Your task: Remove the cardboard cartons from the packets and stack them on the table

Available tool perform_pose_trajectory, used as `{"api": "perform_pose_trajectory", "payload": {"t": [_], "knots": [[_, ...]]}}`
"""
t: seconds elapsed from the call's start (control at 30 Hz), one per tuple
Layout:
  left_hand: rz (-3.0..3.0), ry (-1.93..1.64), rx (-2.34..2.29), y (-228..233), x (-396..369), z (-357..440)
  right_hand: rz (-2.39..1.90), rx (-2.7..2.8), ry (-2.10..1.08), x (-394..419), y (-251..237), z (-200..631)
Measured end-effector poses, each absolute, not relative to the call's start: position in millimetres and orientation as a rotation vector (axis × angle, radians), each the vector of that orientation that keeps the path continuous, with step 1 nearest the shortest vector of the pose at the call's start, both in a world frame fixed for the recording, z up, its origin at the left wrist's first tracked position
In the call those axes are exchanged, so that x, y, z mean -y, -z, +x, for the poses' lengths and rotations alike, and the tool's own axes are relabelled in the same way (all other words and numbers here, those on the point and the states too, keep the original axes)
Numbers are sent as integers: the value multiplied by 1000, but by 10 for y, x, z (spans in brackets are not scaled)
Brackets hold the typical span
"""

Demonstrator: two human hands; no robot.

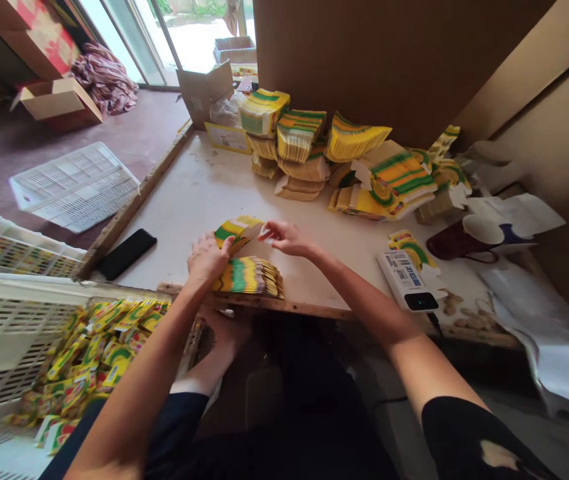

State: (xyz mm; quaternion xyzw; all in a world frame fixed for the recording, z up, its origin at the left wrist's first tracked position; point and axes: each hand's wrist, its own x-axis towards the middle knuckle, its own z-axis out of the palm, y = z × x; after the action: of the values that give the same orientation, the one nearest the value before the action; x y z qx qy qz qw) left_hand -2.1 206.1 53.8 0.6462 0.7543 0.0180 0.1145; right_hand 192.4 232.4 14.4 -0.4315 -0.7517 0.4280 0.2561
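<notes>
A black sleeve (452, 427) sits at four o'clock. Near the centre the hands are apart, a yellow-green carton (237, 228) between: left hand (208, 259) against its nine-o'clock side, right hand (287, 239) at three; I cannot tell whether either grips. Stacked cartons (247, 276) lie at its six o'clock on the surface (184, 200).

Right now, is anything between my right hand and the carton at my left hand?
Nothing visible blocks your right hand from the carton; something white, too blurred to name, shows at the hand's fingertips.
</notes>
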Motion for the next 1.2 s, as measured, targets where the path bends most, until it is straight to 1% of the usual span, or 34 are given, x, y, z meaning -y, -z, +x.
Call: {"api": "perform_pose_trajectory", "payload": {"t": [0.1,0.17,0.5,0.8,1.2], "knots": [[1914,-33,-2208,-534,-2050,-17,-1229,2000,-844,-2359,-119,1809],[1924,-19,-2208,-534,-2048,-18,-1228,2031,-717,-2347,-98,1719],[1932,-2,-2207,-545,-2031,-12,-1225,2134,-655,-2295,-95,1691],[1927,-14,-2206,-548,-2032,-13,-1366,2159,-504,-2381,-120,1741],[1891,-18,-2206,-571,-2042,6,-1429,2225,-402,-2298,-83,1700]]}}
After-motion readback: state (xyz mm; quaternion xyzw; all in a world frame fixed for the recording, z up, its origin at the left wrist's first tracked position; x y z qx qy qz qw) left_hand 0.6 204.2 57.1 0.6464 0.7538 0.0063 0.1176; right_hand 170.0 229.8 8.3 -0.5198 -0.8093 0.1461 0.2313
